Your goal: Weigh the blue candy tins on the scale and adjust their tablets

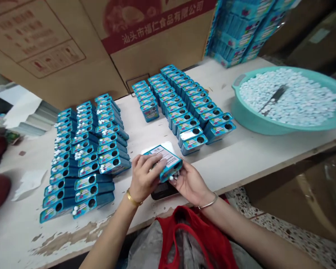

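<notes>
A blue tin [164, 158] is tilted between my two hands, its lower end toward my right palm. My left hand [147, 172] wraps its fingers over the tin's printed face. Under the tin's lower end lies my right hand [192, 183], cupped, with several white candies [174, 176] at its fingers. Beneath the hands sits a white scale [166, 147] with a dark front [164, 190], mostly covered. Rows of blue tins [193, 142] with round dark openings stand just beyond my right hand. More rows [114, 164] are at the left, many with white candies on top.
A turquoise basin [266, 125] full of white candies, with a dark scoop [274, 98] in it, is at the right. Large cardboard boxes [156, 45] line the back. Wrapped blue tins [232, 37] are stacked at the back right. White sheets [28, 108] lie stacked at the left.
</notes>
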`<state>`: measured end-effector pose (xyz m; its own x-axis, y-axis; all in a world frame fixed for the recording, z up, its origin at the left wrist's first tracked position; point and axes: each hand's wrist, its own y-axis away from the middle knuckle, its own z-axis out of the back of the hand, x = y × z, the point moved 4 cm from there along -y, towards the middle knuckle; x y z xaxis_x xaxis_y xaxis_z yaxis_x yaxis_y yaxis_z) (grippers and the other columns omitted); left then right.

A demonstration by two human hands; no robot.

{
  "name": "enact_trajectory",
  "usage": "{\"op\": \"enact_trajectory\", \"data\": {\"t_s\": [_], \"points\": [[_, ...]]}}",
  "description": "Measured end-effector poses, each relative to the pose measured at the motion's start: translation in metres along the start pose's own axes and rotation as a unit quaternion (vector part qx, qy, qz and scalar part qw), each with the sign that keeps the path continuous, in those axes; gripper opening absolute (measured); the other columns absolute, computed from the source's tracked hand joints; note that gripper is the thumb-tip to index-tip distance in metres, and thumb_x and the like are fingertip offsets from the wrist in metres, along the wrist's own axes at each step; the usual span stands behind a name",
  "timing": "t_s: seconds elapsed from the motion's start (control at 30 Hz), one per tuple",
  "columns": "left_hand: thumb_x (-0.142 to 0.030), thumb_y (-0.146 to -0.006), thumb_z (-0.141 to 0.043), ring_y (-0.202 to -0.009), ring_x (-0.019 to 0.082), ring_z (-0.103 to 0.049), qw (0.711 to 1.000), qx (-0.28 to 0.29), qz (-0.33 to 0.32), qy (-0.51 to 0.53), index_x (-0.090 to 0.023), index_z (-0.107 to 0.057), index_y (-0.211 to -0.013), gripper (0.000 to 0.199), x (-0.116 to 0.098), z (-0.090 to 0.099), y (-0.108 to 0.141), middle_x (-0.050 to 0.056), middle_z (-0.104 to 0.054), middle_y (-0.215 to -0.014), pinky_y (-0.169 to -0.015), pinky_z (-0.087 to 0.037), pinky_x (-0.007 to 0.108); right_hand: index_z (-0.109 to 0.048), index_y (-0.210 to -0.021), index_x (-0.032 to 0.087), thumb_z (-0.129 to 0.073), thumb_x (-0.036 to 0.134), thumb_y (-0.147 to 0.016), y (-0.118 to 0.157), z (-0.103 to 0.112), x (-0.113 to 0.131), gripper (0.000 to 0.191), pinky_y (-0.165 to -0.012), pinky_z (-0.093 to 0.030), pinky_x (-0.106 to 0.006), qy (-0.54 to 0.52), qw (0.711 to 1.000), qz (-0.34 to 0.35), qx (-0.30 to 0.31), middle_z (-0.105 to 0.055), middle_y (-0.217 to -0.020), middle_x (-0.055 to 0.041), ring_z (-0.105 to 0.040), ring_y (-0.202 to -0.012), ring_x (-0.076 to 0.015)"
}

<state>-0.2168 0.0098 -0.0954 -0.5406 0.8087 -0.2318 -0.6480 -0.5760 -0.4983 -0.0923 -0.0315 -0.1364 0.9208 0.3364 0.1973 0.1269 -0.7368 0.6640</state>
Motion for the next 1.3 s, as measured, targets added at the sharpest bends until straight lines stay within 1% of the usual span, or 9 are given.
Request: {"op": "enact_trajectory", "data": {"t_s": [0.1,0.2,0.4,0.57,0.7,0.83,0.97,1.17,1.3], "points": [[-0.017,-0.084,-0.059,-0.099,0.018,-0.059,0.992,-0.02,-0.093,-0.088,-0.034,-0.059,-0.115,0.036,-0.012,0.018,0.0,0.0,-0.069,-0.108,-0.09,-0.033,0.036,-0.064,-0.082,0.015,-0.046,0.024,-0.088,-0.004,-0.003,-0.005,0.02,-0.044,-0.043,-0.02,-0.026,0.999,-0.027,-0.017,-0.067,-0.068,-0.0011,-0.057,-0.054,-0.0108],[-0.019,-0.083,-0.062,-0.096,0.017,-0.06,0.983,-0.031,-0.125,-0.128,-0.036,-0.061,-0.114,0.036,-0.016,0.027,0.004,-0.002,-0.07,-0.105,-0.087,-0.034,0.035,-0.062,-0.073,0.015,-0.046,0.02,-0.085,-0.006,-0.003,-0.012,0.02,-0.043,-0.041,-0.02,-0.031,0.998,-0.055,-0.007,-0.062,-0.058,0.0004,-0.052,-0.047,-0.0096],[-0.02,-0.082,-0.063,-0.09,0.016,-0.061,0.982,-0.059,-0.091,-0.152,-0.042,-0.061,-0.113,0.037,-0.012,0.027,0.011,-0.003,-0.071,-0.099,-0.089,-0.033,0.036,-0.058,-0.068,0.017,-0.052,0.02,-0.079,-0.01,-0.002,-0.015,0.013,-0.038,-0.035,-0.02,-0.01,0.998,-0.059,0.017,-0.054,-0.051,0.003,-0.048,-0.044,-0.0095],[-0.016,-0.081,-0.062,-0.09,0.018,-0.06,0.985,-0.082,-0.074,-0.131,-0.034,-0.065,-0.108,0.032,-0.011,0.023,0.011,0.001,-0.071,-0.095,-0.084,-0.034,0.036,-0.058,-0.071,0.015,-0.054,0.02,-0.078,-0.009,-0.002,-0.011,0.01,-0.036,-0.033,-0.019,0.003,0.998,-0.051,0.025,-0.057,-0.055,0.0015,-0.047,-0.044,-0.0087],[-0.017,-0.084,-0.057,-0.09,0.018,-0.059,0.979,-0.117,-0.075,-0.148,-0.034,-0.065,-0.107,0.03,-0.014,0.026,0.012,0.001,-0.071,-0.094,-0.085,-0.034,0.038,-0.059,-0.072,0.015,-0.053,0.02,-0.08,-0.007,-0.002,-0.01,0.011,-0.04,-0.036,-0.018,0.005,0.998,-0.052,0.022,-0.057,-0.055,0.0017,-0.049,-0.046,-0.0085],[-0.016,-0.085,-0.054,-0.088,0.018,-0.06,0.983,-0.104,-0.061,-0.139,-0.034,-0.064,-0.109,0.032,-0.015,0.024,0.013,0.002,-0.071,-0.094,-0.084,-0.034,0.038,-0.058,-0.072,0.015,-0.053,0.021,-0.081,-0.006,-0.003,-0.01,0.012,-0.036,-0.032,-0.018,0.011,0.998,-0.049,0.026,-0.057,-0.054,0.0017,-0.047,-0.044,-0.0084],[-0.017,-0.083,-0.057,-0.089,0.019,-0.059,0.981,-0.128,-0.055,-0.134,-0.034,-0.064,-0.11,0.032,-0.016,0.024,0.02,0.003,-0.07,-0.094,-0.086,-0.034,0.039,-0.059,-0.071,0.015,-0.053,0.022,-0.082,-0.006,-0.004,-0.01,0.013,-0.036,-0.032,-0.019,0.014,0.998,-0.048,0.026,-0.053,-0.05,0.003,-0.047,-0.043,-0.0089],[-0.02,-0.08,-0.058,-0.093,0.022,-0.058,0.993,-0.094,0.028,-0.064,-0.033,-0.06,-0.115,0.037,-0.004,0.012,0.029,0.006,-0.068,-0.103,-0.081,-0.038,0.04,-0.059,-0.069,0.015,-0.053,0.02,-0.082,-0.005,-0.002,-0.006,0.015,-0.036,-0.032,-0.018,0.016,0.998,-0.047,0.026,-0.059,-0.056,0.0014,-0.048,-0.044,-0.0078],[-0.022,-0.083,-0.056,-0.09,0.02,-0.059,0.99,-0.111,-0.01,-0.089,-0.035,-0.062,-0.111,0.032,-0.013,0.016,0.024,0.003,-0.069,-0.099,-0.083,-0.037,0.04,-0.06,-0.07,0.015,-0.052,0.02,-0.082,-0.004,0.002,-0.003,0.015,-0.038,-0.036,-0.019,0.012,0.999,-0.036,0.022,-0.059,-0.057,0.0019,-0.049,-0.046,-0.0079]]}}
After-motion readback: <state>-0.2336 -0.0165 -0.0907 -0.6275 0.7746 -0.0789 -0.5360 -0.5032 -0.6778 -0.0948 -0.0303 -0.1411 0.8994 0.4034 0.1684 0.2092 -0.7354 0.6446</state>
